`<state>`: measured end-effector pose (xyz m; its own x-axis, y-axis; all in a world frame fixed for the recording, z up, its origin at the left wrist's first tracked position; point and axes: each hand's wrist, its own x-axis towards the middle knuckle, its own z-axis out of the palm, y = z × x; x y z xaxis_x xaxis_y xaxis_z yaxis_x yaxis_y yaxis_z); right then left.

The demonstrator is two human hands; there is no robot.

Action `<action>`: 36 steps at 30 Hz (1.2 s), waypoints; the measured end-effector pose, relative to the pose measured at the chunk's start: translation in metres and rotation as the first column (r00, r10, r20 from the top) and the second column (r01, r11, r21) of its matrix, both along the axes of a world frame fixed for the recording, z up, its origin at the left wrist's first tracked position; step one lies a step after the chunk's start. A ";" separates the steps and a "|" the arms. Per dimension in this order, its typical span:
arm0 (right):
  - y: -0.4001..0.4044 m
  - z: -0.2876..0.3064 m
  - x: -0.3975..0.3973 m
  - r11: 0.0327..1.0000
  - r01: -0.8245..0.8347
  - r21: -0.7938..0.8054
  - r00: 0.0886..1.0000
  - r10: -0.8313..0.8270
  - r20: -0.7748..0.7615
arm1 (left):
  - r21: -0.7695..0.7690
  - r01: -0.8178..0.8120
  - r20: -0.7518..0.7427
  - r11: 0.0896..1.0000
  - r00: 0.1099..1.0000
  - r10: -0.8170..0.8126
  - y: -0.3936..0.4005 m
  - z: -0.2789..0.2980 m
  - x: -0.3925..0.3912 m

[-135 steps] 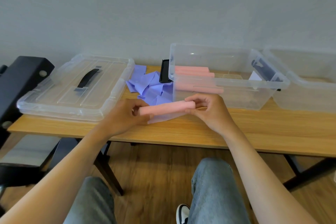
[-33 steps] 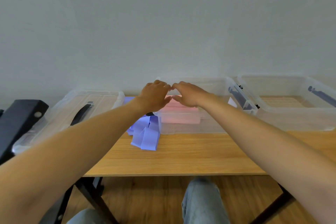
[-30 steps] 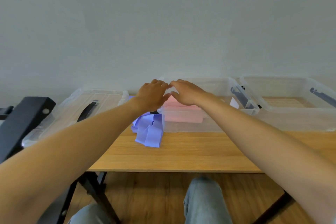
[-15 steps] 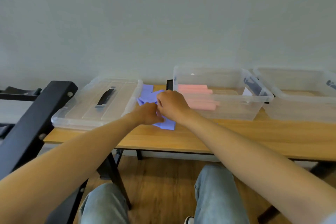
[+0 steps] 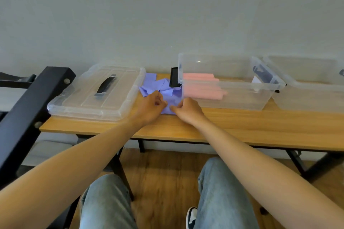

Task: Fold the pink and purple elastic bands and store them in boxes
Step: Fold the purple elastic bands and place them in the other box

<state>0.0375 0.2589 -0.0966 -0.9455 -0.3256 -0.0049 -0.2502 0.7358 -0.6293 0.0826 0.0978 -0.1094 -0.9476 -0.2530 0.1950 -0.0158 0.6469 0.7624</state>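
Observation:
A loose heap of purple elastic bands [image 5: 158, 87] lies on the wooden table [image 5: 242, 124] between a box lid and a clear box. My left hand [image 5: 150, 107] and my right hand [image 5: 187, 110] both pinch the near edge of one purple band [image 5: 168, 109] at the front of the heap. Several folded pink bands [image 5: 201, 87] lie stacked at the left end of the clear box [image 5: 232, 96].
A clear box lid [image 5: 96, 95] with a black handle lies at the table's left. A second clear box [image 5: 307, 89] stands at the right. A black latch [image 5: 174, 80] sticks up by the first box. A black frame [image 5: 24, 117] stands at the left.
The folded pink band went into the box with both hands. Both hands then dropped to the purple heap and took hold of a purple band at its near edge.

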 end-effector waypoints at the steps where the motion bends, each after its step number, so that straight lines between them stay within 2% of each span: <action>1: 0.000 0.002 -0.001 0.995 -0.001 -0.102 1.000 0.004 0.027 | 0.093 0.034 -0.011 0.995 0.999 -0.033 0.001 0.005 0.002; 3: 0.000 0.010 0.000 0.958 -0.006 -0.287 0.998 0.023 0.056 | 0.176 0.085 -0.057 0.981 0.995 -0.077 0.004 0.016 0.006; 6: 0.001 0.025 0.003 0.848 0.065 -0.526 0.990 0.010 0.138 | 0.185 0.097 -0.139 0.978 0.988 -0.072 0.004 0.028 0.010; 9: 0.007 0.042 0.001 0.770 0.064 -0.635 0.975 0.089 0.206 | 0.210 0.105 -0.205 0.972 0.977 -0.062 0.004 0.040 0.015; 13: 0.012 0.056 0.000 0.755 0.004 -0.656 0.980 0.127 0.152 | 0.129 0.119 -0.316 0.985 0.946 -0.073 0.004 0.055 0.022; 18: 0.016 0.072 0.009 0.724 -0.147 -0.674 0.988 0.137 -0.068 | 0.056 0.121 -0.397 0.991 0.913 -0.090 0.017 0.065 0.036; 20: 0.016 0.080 0.012 0.720 -0.204 -0.663 0.979 0.133 -0.157 | 0.073 0.102 -0.444 0.992 0.894 -0.059 0.021 0.069 0.038; 23: 0.013 0.096 0.021 0.629 -0.290 -0.721 0.957 0.191 -0.218 | 0.188 0.116 -0.530 0.975 0.848 0.001 0.026 0.086 0.044; 25: 0.010 0.109 0.026 0.605 -0.325 -0.727 0.946 0.198 -0.258 | 0.212 0.136 -0.577 0.968 0.817 0.012 0.029 0.102 0.047; 32: 0.012 0.137 0.033 0.622 -0.291 -0.727 0.956 0.165 -0.242 | 0.281 0.090 -0.569 0.956 0.818 0.090 0.028 0.125 0.056; 36: 0.018 0.137 0.036 0.656 -0.293 -0.696 0.954 0.151 -0.260 | 0.296 0.119 -0.568 0.948 0.820 0.074 0.026 0.133 0.070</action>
<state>0.0736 0.2772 0.0405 -0.8065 -0.3597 0.4692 -0.4958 -0.0209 -0.8682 0.1526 0.1241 0.0234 -0.6978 -0.3706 0.6130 0.4911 0.3755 0.7861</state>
